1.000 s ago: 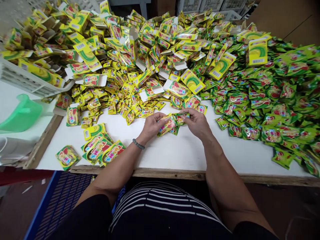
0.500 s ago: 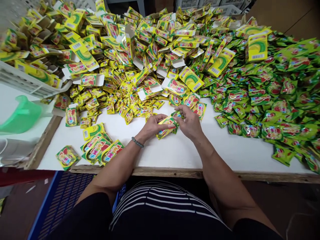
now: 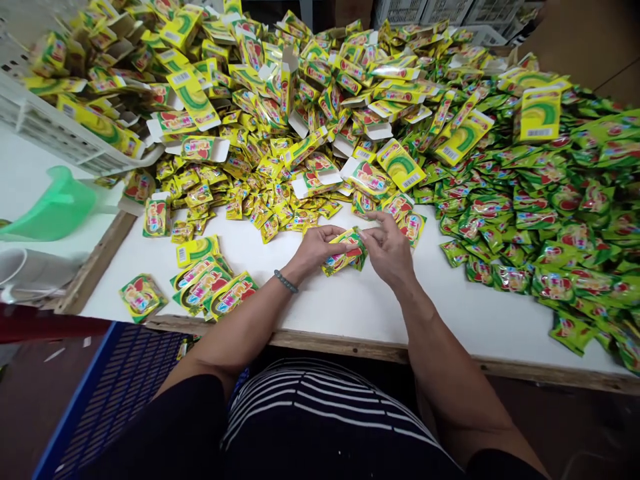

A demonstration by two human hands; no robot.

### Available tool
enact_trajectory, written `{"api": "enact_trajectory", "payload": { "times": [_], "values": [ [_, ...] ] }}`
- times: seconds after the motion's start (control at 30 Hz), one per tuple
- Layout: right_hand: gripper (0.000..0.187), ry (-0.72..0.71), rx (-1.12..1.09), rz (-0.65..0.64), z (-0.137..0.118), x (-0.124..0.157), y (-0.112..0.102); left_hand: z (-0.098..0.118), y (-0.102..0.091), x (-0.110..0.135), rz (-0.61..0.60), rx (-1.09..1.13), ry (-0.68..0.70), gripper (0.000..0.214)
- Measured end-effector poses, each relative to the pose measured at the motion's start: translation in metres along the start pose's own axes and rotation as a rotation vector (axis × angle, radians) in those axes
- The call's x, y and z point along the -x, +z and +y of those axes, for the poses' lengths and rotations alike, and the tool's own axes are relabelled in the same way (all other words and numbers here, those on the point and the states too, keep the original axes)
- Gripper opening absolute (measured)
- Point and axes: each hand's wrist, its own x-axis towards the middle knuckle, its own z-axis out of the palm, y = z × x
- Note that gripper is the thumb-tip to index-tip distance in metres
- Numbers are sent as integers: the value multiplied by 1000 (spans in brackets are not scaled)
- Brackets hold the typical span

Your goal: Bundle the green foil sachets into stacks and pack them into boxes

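Observation:
My left hand point(image 3: 314, 255), with a beaded bracelet at the wrist, grips a small yellow and green candy box point(image 3: 338, 263) between thumb and fingers, low over the white tabletop. The fingers of my right hand point(image 3: 388, 252) are pinched at the box's right end, partly hiding it. Just beyond that hand lie more boxes, among them a flat one point(image 3: 414, 228). Left of my left forearm rests a group of filled-looking boxes point(image 3: 204, 283), and a single box point(image 3: 142, 297) sits apart from them.
Small yellow sachets point(image 3: 270, 193) and open boxes point(image 3: 195, 100) are heaped at the back. Green packets point(image 3: 555, 233) cover the right side. A white crate point(image 3: 65, 137), green scoop point(image 3: 55, 207) and white mug point(image 3: 30, 273) stand left. Below the wooden edge is a blue basket point(image 3: 115, 380).
The view has shifted, so the tabletop things appear farther right. My left hand still holds the box, and my right fingers have moved slightly at its right end.

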Motion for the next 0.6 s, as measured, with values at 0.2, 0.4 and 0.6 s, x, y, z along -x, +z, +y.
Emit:
{"api": "enact_trajectory", "payload": {
  "times": [0.2, 0.4, 0.6],
  "values": [
    [39, 20, -53, -110, -6, 6, 6, -7, 2, -3, 23, -34, 52, 51],
    [32, -55, -79, 299, 5, 0, 6, -4, 1, -6, 160, 24, 267, 65],
    [36, 80, -440, 56, 9, -3, 18, -2, 0, -4, 120, 40, 371, 61]
  ]
}}
